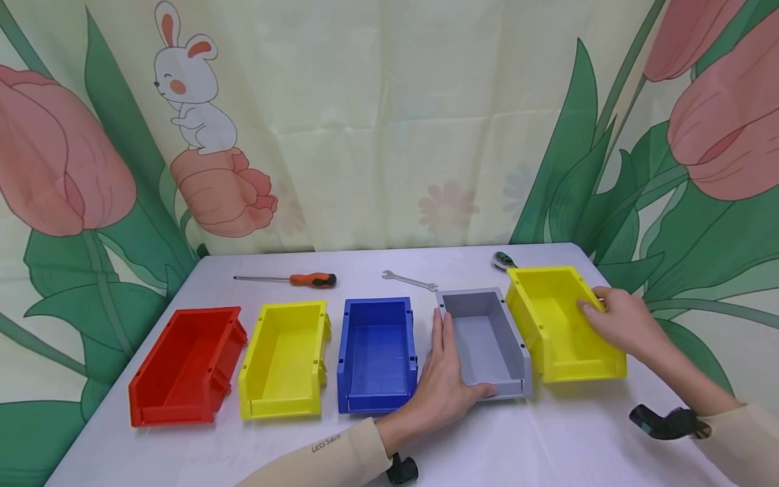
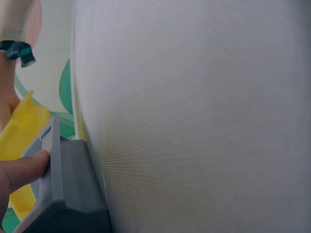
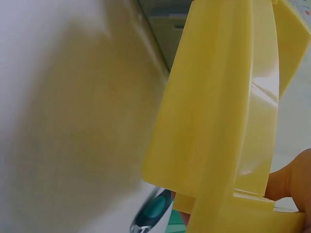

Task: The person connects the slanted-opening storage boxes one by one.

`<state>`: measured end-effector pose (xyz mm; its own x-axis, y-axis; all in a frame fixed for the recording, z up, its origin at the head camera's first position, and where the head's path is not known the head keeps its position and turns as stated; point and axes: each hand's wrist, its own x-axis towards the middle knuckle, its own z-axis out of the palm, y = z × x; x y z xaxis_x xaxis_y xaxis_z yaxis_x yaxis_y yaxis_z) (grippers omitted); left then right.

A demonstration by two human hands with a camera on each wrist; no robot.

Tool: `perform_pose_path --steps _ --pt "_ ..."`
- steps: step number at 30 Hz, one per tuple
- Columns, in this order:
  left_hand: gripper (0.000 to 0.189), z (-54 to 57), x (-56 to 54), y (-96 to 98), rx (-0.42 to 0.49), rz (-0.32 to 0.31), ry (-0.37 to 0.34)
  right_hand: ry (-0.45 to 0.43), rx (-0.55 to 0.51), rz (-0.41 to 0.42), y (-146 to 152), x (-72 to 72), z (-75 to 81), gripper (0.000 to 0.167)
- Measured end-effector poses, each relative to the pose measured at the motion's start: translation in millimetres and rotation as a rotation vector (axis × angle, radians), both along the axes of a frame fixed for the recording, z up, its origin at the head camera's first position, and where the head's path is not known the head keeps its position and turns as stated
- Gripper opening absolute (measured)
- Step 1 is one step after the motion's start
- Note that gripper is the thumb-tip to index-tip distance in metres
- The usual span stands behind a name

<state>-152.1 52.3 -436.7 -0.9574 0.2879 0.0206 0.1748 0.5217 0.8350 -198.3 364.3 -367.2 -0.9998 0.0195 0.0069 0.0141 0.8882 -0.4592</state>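
Observation:
My right hand (image 1: 627, 321) grips the right wall of a yellow storage bin (image 1: 556, 297), its thumb over the rim. This bin is tilted and held above the table, its shadow below; its wall fills much of the right wrist view. Beside it a grey bin (image 1: 487, 338) stands on the table. My left hand (image 1: 441, 385) touches the grey bin, with straight fingers along its left side and the thumb on its front lip (image 2: 46, 184). Just behind the yellow bin a ratchet (image 1: 502, 260) is partly hidden; part of it shows in the right wrist view (image 3: 153, 208).
Left of the grey bin stand a blue bin (image 1: 377, 352), a second yellow bin (image 1: 286, 358) and a red bin (image 1: 189, 365). Behind them lie a screwdriver (image 1: 310, 279) with an orange-black handle and a wrench (image 1: 410, 280). A printed curtain (image 1: 365, 135) hangs behind the table.

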Motion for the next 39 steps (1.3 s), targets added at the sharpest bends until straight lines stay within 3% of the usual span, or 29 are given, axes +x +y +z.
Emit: perform_pose_path --steps 17,25,31,33,36,39 --pt "0.133 0.3 -0.4 -0.2 0.007 -0.001 0.008 0.050 0.077 -0.026 -12 4.4 -2.6 0.056" --pt "0.134 -0.4 1.3 0.3 0.006 -0.006 -0.002 0.022 0.052 -0.043 -12 4.2 -7.7 0.058" --pt "0.134 -1.0 1.8 -0.6 0.012 -0.017 0.001 -0.037 0.060 -0.029 -12 3.1 -2.2 0.066" --pt "0.134 -0.7 1.6 -0.7 0.012 -0.017 0.002 0.009 0.080 -0.042 -15 3.9 0.2 0.067" --pt "0.134 -0.6 1.1 -0.9 0.008 -0.017 0.003 0.184 0.095 -0.050 -22 6.3 3.5 0.061" --pt "0.134 -0.3 0.5 -1.4 0.007 -0.022 0.005 0.319 0.059 0.041 -31 8.5 9.4 0.048"
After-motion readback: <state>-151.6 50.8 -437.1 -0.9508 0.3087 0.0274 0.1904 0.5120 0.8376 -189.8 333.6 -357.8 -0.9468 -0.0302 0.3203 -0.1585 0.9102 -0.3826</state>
